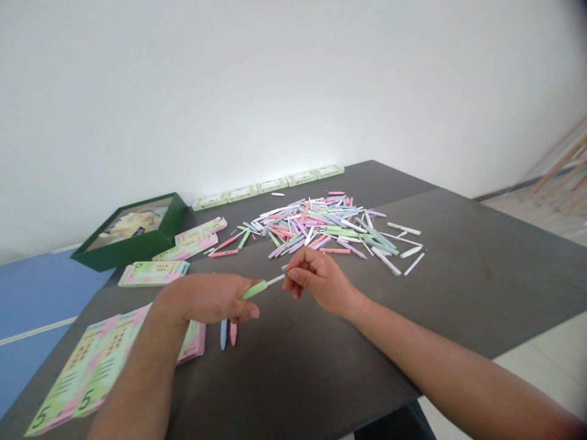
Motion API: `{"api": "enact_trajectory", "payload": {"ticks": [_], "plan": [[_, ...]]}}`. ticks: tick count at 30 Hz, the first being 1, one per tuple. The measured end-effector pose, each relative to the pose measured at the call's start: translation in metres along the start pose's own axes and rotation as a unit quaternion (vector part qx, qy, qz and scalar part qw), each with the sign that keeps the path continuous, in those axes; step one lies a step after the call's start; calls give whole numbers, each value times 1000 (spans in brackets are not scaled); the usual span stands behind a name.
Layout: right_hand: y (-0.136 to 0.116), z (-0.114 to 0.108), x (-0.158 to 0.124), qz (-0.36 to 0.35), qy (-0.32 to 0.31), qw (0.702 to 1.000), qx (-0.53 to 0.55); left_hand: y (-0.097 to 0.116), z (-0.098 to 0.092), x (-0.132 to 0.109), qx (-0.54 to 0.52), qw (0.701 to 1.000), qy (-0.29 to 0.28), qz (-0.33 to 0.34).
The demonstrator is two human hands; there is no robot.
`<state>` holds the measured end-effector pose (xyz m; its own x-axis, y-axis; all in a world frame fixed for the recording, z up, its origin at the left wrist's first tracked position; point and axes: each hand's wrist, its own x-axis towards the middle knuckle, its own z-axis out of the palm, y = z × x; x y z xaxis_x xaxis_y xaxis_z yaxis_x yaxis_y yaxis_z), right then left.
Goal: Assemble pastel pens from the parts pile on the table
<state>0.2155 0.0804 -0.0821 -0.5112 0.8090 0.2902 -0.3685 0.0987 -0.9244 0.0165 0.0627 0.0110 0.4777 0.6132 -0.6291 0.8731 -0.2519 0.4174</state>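
Green pen (260,287) held in closed left hand (206,298), tip end pinched by nearly closed right hand (316,280), pastel pen pile (312,226) near far edge of dark table (481,275), green box (132,235) at far-left corner, contents indistinct, printed card sheets (92,373) partly hidden by left forearm

Dark table (458,275), pen parts (312,229), green box (131,252), cards (92,373)

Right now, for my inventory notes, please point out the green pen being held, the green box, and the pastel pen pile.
green pen (254,290): head view, on its green barrel.
green box (132,249): head view, on its front wall.
pastel pen pile (312,227): head view, on the pile's middle.
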Motion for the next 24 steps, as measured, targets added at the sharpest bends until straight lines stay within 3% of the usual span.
{"api": "enact_trajectory", "payload": {"ticks": [9,24], "plan": [[-2,0,-5,-10,23,997,-66,4,0,-1,13,1000,-3,-1],[2,1,-4,-17,31,999,-27,5,-2,-3,10,1000,4,21]]}}
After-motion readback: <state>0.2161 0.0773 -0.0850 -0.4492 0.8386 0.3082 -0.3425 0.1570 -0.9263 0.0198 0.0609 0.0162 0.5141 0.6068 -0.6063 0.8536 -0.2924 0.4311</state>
